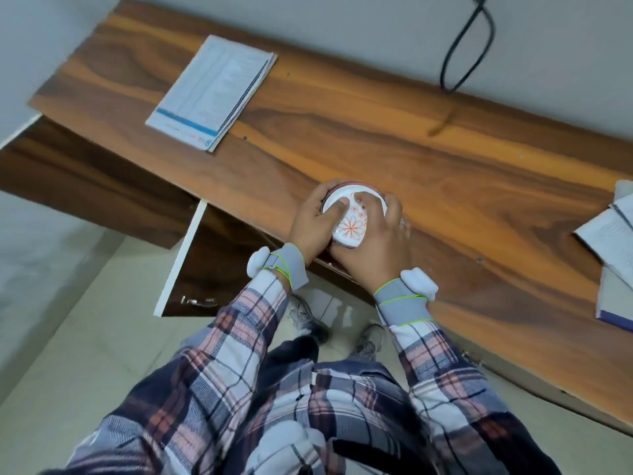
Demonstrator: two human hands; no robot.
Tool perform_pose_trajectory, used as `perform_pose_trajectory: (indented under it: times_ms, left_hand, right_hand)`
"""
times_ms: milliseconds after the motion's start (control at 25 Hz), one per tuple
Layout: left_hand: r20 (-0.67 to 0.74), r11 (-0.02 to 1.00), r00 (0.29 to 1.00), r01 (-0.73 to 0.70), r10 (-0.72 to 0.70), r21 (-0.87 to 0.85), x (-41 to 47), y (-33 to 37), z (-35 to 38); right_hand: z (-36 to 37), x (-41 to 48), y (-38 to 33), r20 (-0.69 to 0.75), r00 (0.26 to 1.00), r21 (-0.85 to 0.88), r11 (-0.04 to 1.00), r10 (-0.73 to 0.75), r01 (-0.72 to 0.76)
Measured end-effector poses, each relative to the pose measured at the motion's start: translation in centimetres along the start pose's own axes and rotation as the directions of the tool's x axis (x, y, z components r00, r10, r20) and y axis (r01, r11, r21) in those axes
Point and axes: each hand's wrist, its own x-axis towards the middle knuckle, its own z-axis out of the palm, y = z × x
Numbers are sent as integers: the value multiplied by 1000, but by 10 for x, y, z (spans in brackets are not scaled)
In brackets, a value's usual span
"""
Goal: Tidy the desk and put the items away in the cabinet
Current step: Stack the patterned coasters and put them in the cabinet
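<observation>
Container [352, 228], round, smooth white top with orange flowers, at the wooden desk's [376, 138] near edge; left hand [313, 224] and right hand [373, 250] grip its sides.

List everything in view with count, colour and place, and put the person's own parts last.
desk: one, brown wood, against the wall
round container: one, white lid with orange flowers, near edge of the desk
booklet: one, white with a blue stripe, far left of the desk
paper stack: one, white and purple, right end of the desk
cable: one, black, on the wall
cabinet door: one, brown, open below the desk
wristbands: two, grey
left hand, right hand: both grip the container
</observation>
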Motion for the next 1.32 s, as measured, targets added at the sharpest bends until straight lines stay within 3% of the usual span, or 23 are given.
perform_pose_trajectory:
  times_ms: [240,480,640,840,1080,1320]
  left_hand:
    - [-135,984,989,40,-64,-173,-41,10,-34]
    - [-324,964,943,-13,-77,-267,-91,6,-122]
    - [-472,950,879,-85,-71,-301,-147,-14,-212]
    - [-665,959,735,-76,-131,-274,-225,-67,-345]
    - [-688,953,711,-85,-147,-291,-248,-93,-423]
    - [-633,965,761,-31,-146,-260,-195,-94,-474]
  right_hand:
    - [21,-24,-28,50,989,135,982,-139,132]
    - [68,-57,-99,139,944,146,949,-300,280]
    - [126,-101,-170,238,888,144,919,-392,367]
    - [217,-187,-267,380,777,193,865,-502,464]
    - [272,-214,-320,444,749,175,867,-492,466]
    - [316,-173,-351,441,792,107,901,-422,420]
